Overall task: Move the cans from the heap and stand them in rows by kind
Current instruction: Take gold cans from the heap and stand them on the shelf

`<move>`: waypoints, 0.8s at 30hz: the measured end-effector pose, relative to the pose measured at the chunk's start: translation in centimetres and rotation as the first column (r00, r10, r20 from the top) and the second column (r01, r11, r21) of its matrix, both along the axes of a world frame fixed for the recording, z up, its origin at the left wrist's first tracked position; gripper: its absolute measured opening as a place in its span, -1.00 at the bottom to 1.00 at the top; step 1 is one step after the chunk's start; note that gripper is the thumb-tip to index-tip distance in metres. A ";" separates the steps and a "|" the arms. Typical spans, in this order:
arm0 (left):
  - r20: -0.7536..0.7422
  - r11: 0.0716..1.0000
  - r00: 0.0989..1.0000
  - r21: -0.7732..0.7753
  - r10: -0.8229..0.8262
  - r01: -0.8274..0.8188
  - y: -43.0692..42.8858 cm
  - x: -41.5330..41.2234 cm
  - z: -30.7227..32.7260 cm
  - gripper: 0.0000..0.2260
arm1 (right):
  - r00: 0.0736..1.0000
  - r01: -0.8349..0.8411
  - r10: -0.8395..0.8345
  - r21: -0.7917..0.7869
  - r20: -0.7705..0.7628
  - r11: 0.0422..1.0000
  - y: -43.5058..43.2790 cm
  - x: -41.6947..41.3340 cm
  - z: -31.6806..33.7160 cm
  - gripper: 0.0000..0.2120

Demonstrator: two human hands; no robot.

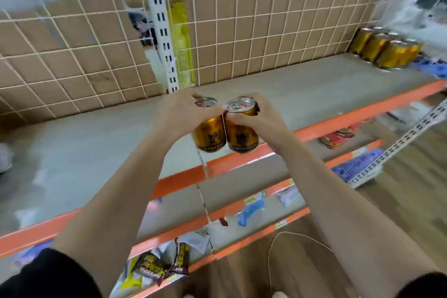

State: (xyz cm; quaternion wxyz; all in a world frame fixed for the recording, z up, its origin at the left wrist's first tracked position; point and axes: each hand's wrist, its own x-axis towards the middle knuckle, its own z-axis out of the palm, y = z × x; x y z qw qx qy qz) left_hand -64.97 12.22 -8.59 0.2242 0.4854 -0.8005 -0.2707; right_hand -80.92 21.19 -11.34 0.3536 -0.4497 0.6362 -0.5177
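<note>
Side by side, two short gold-coloured metal drink cans with silver pull-tab tops are held over the front of a grey shop shelf with an orange front lip. The person's left hand curls its fingers round the top of the left gold can, while the right hand grips the rim of the right gold can; the two cans touch. At the shelf's far right end, a cluster of matching gold cans stands upright against the cream wire grid backing. Lower shelves carry dark snack packets and blue packets
</note>
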 end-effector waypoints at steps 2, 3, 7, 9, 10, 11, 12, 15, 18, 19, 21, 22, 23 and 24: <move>0.012 0.999 0.999 -0.016 -0.043 0.043 1.7 -3.7 0.1 -0.48 | 0.999 0.048 -0.048 -0.006 -0.020 0.999 2.1 -3.4 -0.3 -0.57; 0.012 0.998 0.998 -0.020 -0.065 0.065 2.5 -5.6 0.1 -0.47 | 0.996 0.077 -0.077 -0.009 -0.044 0.997 3.0 -5.2 -0.4 -0.58; -0.068 0.988 0.989 0.072 -0.129 0.134 6.1 -14.9 -0.4 -0.47 | 0.959 0.166 -0.164 -0.007 -0.232 0.986 7.5 -14.1 -0.3 -0.54; -0.119 0.986 0.982 0.055 -0.147 0.155 7.7 -19.0 -0.9 -0.30 | 0.935 0.217 -0.212 -0.014 -0.282 0.976 9.5 -18.0 -0.3 -0.54; -0.129 0.987 0.980 0.031 -0.153 0.158 8.4 -20.8 -1.1 -0.29 | 0.930 0.238 -0.235 -0.022 -0.282 0.971 10.4 -19.8 -0.3 -0.55; -0.133 0.985 0.977 0.024 -0.167 0.172 9.1 -22.6 -1.3 -0.33 | 0.928 0.256 -0.255 -0.031 -0.270 0.966 11.3 -21.6 -0.3 -0.56; -0.124 0.982 0.975 0.022 -0.183 0.187 9.7 -24.4 -1.3 -0.38 | 0.927 0.271 -0.271 -0.038 -0.259 0.962 12.2 -23.2 -0.2 -0.58; -0.013 0.967 0.967 -0.018 -0.254 0.254 11.4 -29.3 -0.5 -0.40 | 0.915 0.305 -0.306 -0.048 -0.263 0.951 14.4 -27.8 -0.1 -0.63; 0.042 0.955 0.956 -0.058 -0.289 0.292 12.0 -34.2 -0.1 -0.45 | 0.895 0.339 -0.347 -0.077 -0.281 0.937 15.3 -32.5 -0.5 -0.70; 0.043 0.949 0.951 -0.064 -0.306 0.309 12.3 -35.8 0.0 -0.45 | 0.886 0.359 -0.364 -0.072 -0.287 0.931 15.4 -34.2 -0.7 -0.71; 0.036 0.936 0.939 -0.079 -0.341 0.343 12.3 -39.1 0.0 -0.46 | 0.869 0.405 -0.401 -0.048 -0.289 0.913 15.3 -37.5 -0.9 -0.71; 0.037 0.932 0.937 -0.089 -0.348 0.350 12.1 -40.9 -0.2 -0.49 | 0.861 0.420 -0.411 -0.035 -0.300 0.907 15.2 -39.2 -1.1 -0.66; 0.044 0.931 0.936 -0.097 -0.348 0.351 11.7 -42.7 -0.2 -0.52 | 0.851 0.427 -0.413 -0.033 -0.324 0.904 14.9 -40.9 -1.1 -0.56; 0.055 0.931 0.936 -0.102 -0.347 0.351 11.2 -44.5 -0.4 -0.51 | 0.837 0.431 -0.415 -0.036 -0.358 0.902 14.6 -42.6 -1.0 -0.46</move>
